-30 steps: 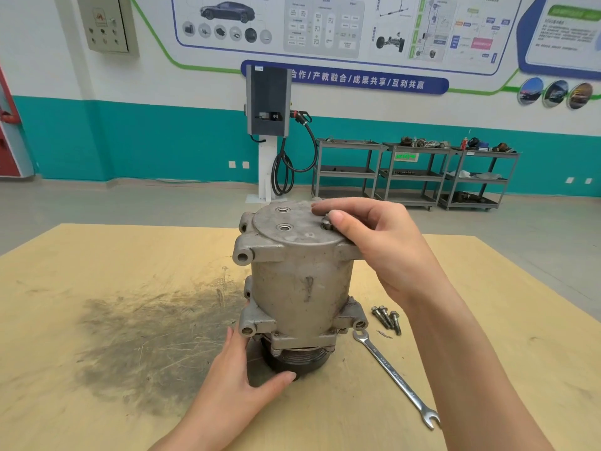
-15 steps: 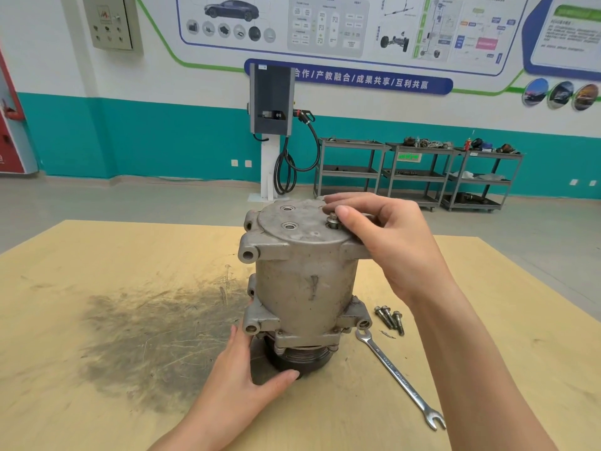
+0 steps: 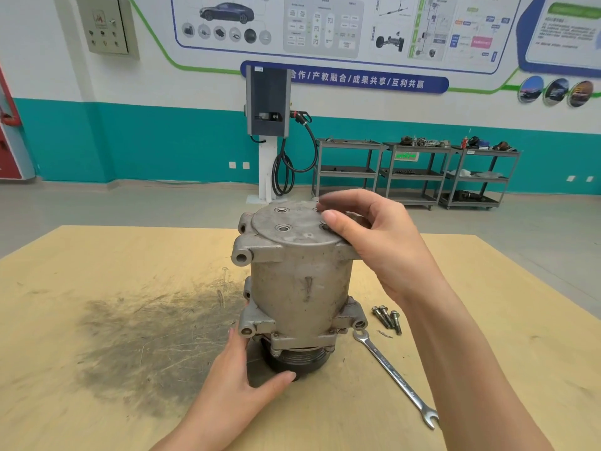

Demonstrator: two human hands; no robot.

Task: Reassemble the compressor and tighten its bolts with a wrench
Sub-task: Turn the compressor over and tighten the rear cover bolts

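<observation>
— On the desk (image 3: 97,255), near its middle, what stands there?

— The compressor (image 3: 299,281), upright, its dark pulley end down on the wood and its round end cover (image 3: 286,226) on top. A grey smudge (image 3: 156,340) spreads over the desk to its left.

— And the left hand (image 3: 240,382)?

— It rests at the compressor's base. The fingers reach up beside the lower mounting lug, the thumb lies spread out along the black pulley (image 3: 292,362). It braces the base with fingers fairly straight, not curled round anything.

— The right hand (image 3: 374,242)?

— It hovers over the right edge of the end cover. Thumb and forefinger are drawn together at a bolt hole there, and a dark bit of metal shows just under the thumb tip; the fingers are blurred, so I cannot tell for certain whether a bolt is pinched between them.

— Where are the other bolts?

— Three loose bolts (image 3: 387,317) lie close together on the desk, just to the right of the compressor's foot. The wrench (image 3: 393,372) lies near them, running diagonally from the compressor's base toward the near right, ring end by the compressor, open end nearest the person.

— Behind the desk?

— A charging post (image 3: 268,102) with a looped cable against the teal wall, and grey shelf carts (image 3: 416,170) to its right.
</observation>
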